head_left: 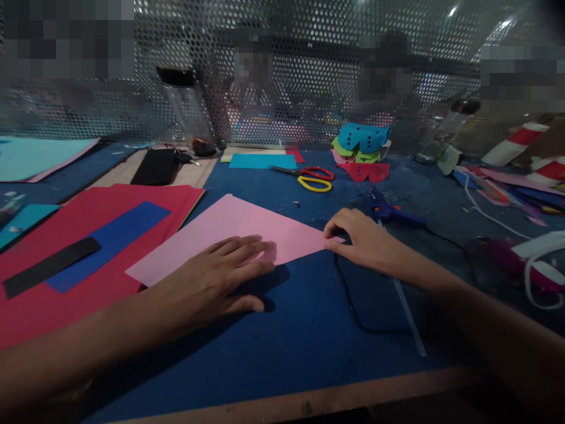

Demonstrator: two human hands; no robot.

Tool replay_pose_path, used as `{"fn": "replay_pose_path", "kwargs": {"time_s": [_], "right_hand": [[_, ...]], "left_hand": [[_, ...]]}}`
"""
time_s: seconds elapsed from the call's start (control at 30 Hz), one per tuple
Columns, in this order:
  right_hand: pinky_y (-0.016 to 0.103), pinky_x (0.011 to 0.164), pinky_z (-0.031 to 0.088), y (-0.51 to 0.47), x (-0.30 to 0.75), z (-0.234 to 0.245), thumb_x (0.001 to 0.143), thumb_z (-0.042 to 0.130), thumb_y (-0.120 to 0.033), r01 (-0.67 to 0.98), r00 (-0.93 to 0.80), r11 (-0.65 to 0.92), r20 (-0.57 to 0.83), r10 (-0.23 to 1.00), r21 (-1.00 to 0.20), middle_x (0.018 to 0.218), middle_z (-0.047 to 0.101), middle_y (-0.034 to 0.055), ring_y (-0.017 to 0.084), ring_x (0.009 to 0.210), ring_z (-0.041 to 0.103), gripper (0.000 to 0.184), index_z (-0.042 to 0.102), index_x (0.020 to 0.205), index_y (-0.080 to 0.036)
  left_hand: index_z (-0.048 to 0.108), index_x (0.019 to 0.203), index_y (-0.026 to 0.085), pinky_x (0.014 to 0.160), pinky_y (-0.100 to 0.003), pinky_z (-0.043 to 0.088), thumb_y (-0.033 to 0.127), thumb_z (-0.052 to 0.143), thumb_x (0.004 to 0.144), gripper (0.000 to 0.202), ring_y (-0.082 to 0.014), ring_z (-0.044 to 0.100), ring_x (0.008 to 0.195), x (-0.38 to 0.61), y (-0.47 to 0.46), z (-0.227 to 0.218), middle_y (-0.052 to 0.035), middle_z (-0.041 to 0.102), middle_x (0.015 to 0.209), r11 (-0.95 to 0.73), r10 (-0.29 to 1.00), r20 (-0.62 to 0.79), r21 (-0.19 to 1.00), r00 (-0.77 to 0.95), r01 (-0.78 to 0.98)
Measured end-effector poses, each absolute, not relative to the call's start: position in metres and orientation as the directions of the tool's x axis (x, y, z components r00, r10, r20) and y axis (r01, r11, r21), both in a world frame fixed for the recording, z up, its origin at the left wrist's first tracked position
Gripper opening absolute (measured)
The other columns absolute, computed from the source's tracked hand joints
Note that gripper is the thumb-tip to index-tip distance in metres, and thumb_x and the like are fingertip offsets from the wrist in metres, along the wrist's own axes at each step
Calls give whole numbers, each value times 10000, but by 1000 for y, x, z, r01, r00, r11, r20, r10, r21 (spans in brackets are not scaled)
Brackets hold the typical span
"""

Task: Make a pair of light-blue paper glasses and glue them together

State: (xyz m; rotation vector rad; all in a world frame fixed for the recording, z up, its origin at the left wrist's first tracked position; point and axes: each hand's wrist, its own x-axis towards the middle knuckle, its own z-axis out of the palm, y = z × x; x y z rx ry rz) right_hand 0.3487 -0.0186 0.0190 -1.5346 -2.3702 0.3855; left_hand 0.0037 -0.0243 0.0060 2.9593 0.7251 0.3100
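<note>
A pink sheet of paper (247, 221), seemingly folded to a point on the right, lies on the blue tabletop (291, 330). Fingers spread, my left hand (229, 268) rests flat on the sheet's near side. At the pointed right corner, my right hand (359, 238) pinches the paper between thumb and fingers. Just behind the sheet lie scissors (315, 178) with a red and a yellow handle loop. A blue glue gun (397, 215) sits beyond my right hand, and a clear glue stick (410, 318) lies partly under my right forearm.
Red sheets (145, 253) lie at left under a blue strip (117, 244) and a black strip (52, 268). Cut paper masks (364, 138) are stacked at the back, before a perforated metal screen (304, 76). A black cable (353, 306) curves across the table. A clear jar (188, 109) stands behind.
</note>
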Motion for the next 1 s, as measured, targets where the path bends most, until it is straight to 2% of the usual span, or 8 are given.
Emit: {"fn": "replay_pose_path", "kwargs": {"time_s": [0.2,0.4,0.6,0.87,1.0], "right_hand": [[425,935,452,-19,348,19,948,663,-314,840,-390,402,109,914,-365,1106,688,60,263,1040,590,96,708,978,-236],[429,930,456,-18,349,18,942,666,-315,839,-398,410,112,911,-357,1100,688,60,265,1027,594,88,706,976,-244],[438,932,462,-18,350,17,942,666,-324,837,-401,412,110,910,-360,1103,687,62,272,1030,588,93,703,980,-247],[452,949,465,-18,350,17,946,663,-330,842,-394,407,110,912,-354,1107,685,65,273,1036,588,104,706,981,-242],[454,949,467,-18,350,18,954,652,-329,840,-401,413,110,910,-353,1115,688,74,276,1035,591,113,709,989,-239]], "left_hand": [[473,1574,286,1174,-550,478,654,572,987,700,-353,508,1471,-2,-26,5,-113,535,1615,-881,473,193,119,860,458],[469,1579,317,1219,-559,438,626,624,977,695,-336,441,1526,-13,-28,5,-89,472,1665,-867,495,146,142,856,477],[505,1550,314,1212,-570,449,641,611,977,668,-333,475,1505,-17,-29,5,-87,518,1632,-875,481,180,155,858,458],[482,1572,313,1226,-580,431,665,603,963,714,-340,425,1539,-27,-32,9,-84,488,1654,-881,472,144,118,870,458],[508,1555,327,1219,-575,442,671,603,959,695,-339,430,1536,-31,-34,10,-75,505,1643,-863,502,137,141,854,485]]}}
